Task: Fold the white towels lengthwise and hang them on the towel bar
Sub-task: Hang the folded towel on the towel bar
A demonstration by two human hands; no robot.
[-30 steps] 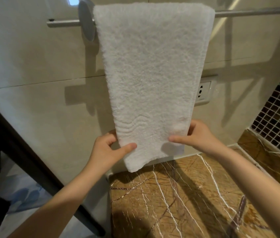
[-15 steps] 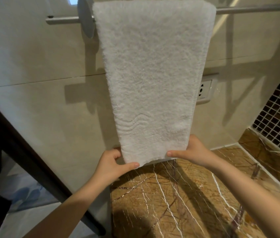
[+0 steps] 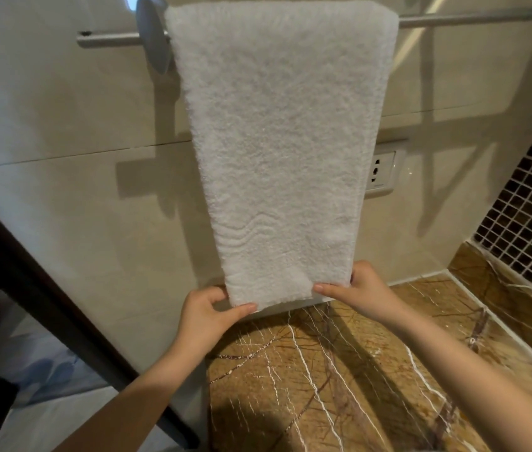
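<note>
Now L hand (image 3: 206, 318), R hand (image 3: 359, 291) pinch btm of towel (image 3: 277, 141) on bar (image 3: 473, 18).

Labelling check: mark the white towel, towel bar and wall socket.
white towel (image 3: 277, 141), head view, middle of hanging front face.
towel bar (image 3: 473, 17), head view, bare rod right of towel.
wall socket (image 3: 383, 171), head view, white faceplate.

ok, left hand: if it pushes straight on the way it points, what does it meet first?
Left hand meets the white towel first, since it pinches its lower corner; behind that probably the beige wall, depth unclear.
</note>
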